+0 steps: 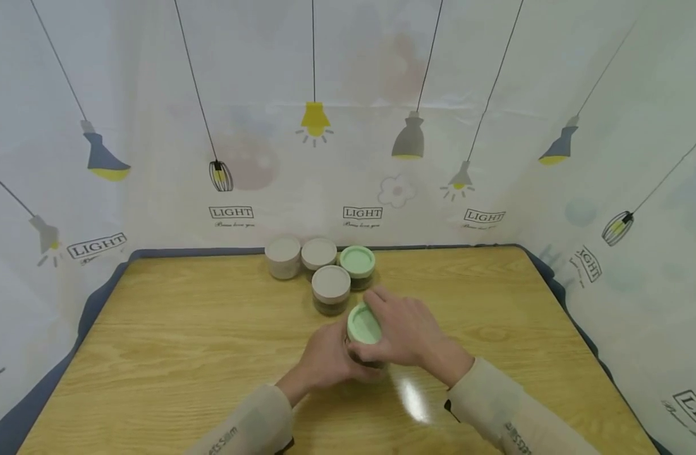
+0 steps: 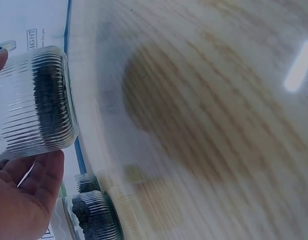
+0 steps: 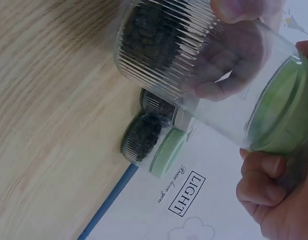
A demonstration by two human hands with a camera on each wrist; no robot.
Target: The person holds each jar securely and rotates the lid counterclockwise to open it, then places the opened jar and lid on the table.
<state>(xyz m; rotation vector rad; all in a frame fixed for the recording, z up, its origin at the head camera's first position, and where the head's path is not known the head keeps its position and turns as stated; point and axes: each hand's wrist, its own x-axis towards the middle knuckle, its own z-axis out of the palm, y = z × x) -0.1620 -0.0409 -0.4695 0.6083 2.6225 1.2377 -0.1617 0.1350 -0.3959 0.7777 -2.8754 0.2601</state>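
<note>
A ribbed clear jar (image 1: pixel 366 354) (image 2: pixel 36 102) (image 3: pixel 194 65) with dark contents at its bottom is held above the wooden table (image 1: pixel 183 341). My left hand (image 1: pixel 327 360) (image 2: pixel 24 200) grips the jar's body from the left. My right hand (image 1: pixel 404 332) (image 3: pixel 274 200) curls its fingers round the jar's green lid (image 1: pixel 363 325) (image 3: pixel 284 112). Behind it stand four more jars: a beige-lidded jar (image 1: pixel 330 289), two beige-lidded ones (image 1: pixel 283 256) (image 1: pixel 318 254) and a green-lidded jar (image 1: pixel 357 265) (image 3: pixel 154 142) at the table's back.
White curtains printed with lamps and "LIGHT" (image 1: pixel 361 212) wall the table on three sides. A blue edge (image 1: pixel 97 297) (image 3: pixel 111 197) runs round the tabletop. Bare wood lies left and right of my hands.
</note>
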